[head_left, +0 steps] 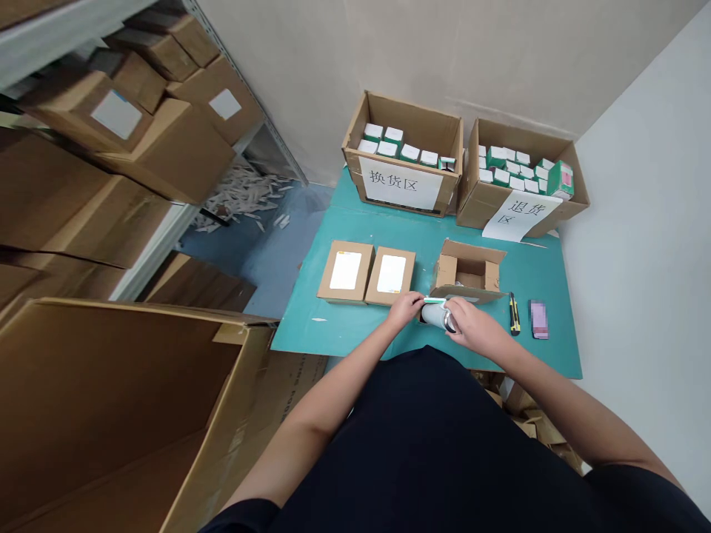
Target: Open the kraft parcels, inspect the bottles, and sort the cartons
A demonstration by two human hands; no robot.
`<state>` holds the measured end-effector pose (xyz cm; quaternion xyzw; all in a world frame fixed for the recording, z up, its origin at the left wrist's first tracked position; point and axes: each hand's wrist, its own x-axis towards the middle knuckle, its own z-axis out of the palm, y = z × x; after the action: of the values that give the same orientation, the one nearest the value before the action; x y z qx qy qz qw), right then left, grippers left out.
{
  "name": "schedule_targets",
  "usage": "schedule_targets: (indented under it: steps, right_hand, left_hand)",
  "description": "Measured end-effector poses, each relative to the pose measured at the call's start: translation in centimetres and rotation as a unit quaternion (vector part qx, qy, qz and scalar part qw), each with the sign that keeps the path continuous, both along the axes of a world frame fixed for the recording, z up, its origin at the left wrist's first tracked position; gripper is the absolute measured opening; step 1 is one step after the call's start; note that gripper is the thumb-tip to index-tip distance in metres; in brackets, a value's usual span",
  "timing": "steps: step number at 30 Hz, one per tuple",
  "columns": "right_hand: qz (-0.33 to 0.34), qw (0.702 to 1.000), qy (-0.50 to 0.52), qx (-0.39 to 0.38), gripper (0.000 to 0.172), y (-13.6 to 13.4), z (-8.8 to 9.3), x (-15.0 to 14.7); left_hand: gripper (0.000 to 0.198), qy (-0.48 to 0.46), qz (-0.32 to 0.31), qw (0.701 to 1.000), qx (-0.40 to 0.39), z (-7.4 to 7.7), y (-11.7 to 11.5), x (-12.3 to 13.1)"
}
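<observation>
My right hand [473,323] is closed around the end of a pale grey cylinder [434,316], which looks like a tumbler with a shiny rim. Fingers of my left hand [406,308] pinch the edge of a small white-and-green carton [434,300] beside the cylinder. Much of that carton is hidden by the cylinder and my fingers, so I cannot tell how far the cylinder is inside it. Just beyond my hands stands a brown cardboard box [469,274] with its flaps raised.
On the green table [344,333] lie two labelled brown boxes [347,272], a yellow-black box cutter [514,314] and a pinkish-purple pack [538,318]. Behind, two large cartons [408,185] [514,211] hold several white-and-green boxes. Loaded shelves [149,248] and a big open carton [111,385] stand left.
</observation>
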<state>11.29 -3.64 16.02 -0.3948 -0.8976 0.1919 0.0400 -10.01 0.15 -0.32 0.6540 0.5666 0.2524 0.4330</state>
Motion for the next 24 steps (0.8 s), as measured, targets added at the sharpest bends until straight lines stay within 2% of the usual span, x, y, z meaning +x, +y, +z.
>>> schedule_targets:
  steps: [4,8,16,21,24]
  right_hand:
    - [-0.005,0.999,-0.037,0.003,0.051,0.7,0.4,0.0]
    - [0.008,0.998,-0.066,0.002,0.045,1.0,-0.3,-0.6]
    - [0.063,0.990,-0.119,0.051,0.043,1.4,-3.0,-2.7]
    - [0.112,0.980,-0.139,0.089,0.048,2.1,-4.9,-3.1]
    - [0.116,0.979,-0.136,0.095,0.049,2.4,-6.2,-3.0]
  left_hand:
    - [0.018,0.008,-0.001,1.000,0.003,0.1,-0.1,-0.1]
    - [0.019,-0.001,-0.002,1.000,-0.001,0.6,-0.3,0.4]
    - [0.019,-0.016,0.024,0.999,-0.015,1.0,-0.4,0.5]
    - [0.018,-0.023,0.039,0.999,-0.022,0.9,-0.4,0.5]
    - [0.018,-0.029,0.047,0.998,-0.027,0.7,-0.3,0.5]
